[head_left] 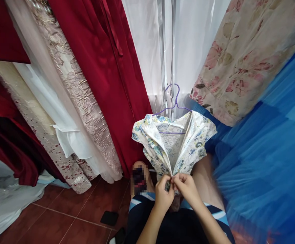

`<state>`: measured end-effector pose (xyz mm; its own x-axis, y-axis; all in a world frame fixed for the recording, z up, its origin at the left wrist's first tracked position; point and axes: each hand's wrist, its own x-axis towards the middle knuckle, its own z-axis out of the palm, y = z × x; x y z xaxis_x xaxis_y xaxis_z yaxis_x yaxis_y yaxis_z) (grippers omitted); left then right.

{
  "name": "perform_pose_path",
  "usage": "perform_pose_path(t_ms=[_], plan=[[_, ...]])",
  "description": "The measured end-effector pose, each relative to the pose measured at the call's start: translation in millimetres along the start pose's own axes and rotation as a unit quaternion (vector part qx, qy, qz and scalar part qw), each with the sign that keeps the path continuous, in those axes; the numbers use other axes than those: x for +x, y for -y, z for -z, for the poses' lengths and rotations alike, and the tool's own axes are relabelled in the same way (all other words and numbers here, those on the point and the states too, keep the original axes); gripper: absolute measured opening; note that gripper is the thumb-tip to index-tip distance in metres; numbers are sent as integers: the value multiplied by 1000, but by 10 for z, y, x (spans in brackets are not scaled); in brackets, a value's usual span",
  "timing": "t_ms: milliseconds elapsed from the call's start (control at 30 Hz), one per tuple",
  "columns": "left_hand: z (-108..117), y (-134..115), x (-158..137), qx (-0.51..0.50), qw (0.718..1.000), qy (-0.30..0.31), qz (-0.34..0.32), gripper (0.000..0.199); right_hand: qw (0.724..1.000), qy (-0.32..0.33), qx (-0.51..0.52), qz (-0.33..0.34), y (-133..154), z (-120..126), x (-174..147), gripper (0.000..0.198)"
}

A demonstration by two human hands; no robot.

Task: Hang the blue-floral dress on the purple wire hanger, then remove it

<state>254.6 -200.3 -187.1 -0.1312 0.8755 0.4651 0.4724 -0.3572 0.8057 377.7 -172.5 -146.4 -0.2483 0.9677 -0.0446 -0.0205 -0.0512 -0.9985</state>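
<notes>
Red-tiled floor (61, 220) and hanging garments (106, 84) form the setting. Excess tension toward 6 o'clock could, by judgement, drag the floral top (174, 145) off its purple hanger (176, 103); uneven pull by the left hand (164, 192) and right hand (185, 186) could leave the 2 front edges mismatched or trap a fold between them. The floral top lies chiefly at 12 o'clock from the hands, neckline farthest off, edges converging at the fingertips. Both hands, nearly touching, pinch its cloth; any fastener there is too small to tell.
</notes>
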Motion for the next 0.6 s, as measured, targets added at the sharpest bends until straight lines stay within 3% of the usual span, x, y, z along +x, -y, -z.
perform_pose_path(t_ms=[133,300,433,600], plan=[[59,-48,45,58,998,3,-34,16,996,-30,87,-5,401,123,191,34],[132,-79,70,94,993,57,-31,18,982,-26,167,79,1182,235,642,33],[198,-56,101,113,990,77,-42,18,971,-55,169,161,1722,276,990,26],[262,122,98,96,989,107,-31,17,965,-67,176,185,1863,285,1047,23]])
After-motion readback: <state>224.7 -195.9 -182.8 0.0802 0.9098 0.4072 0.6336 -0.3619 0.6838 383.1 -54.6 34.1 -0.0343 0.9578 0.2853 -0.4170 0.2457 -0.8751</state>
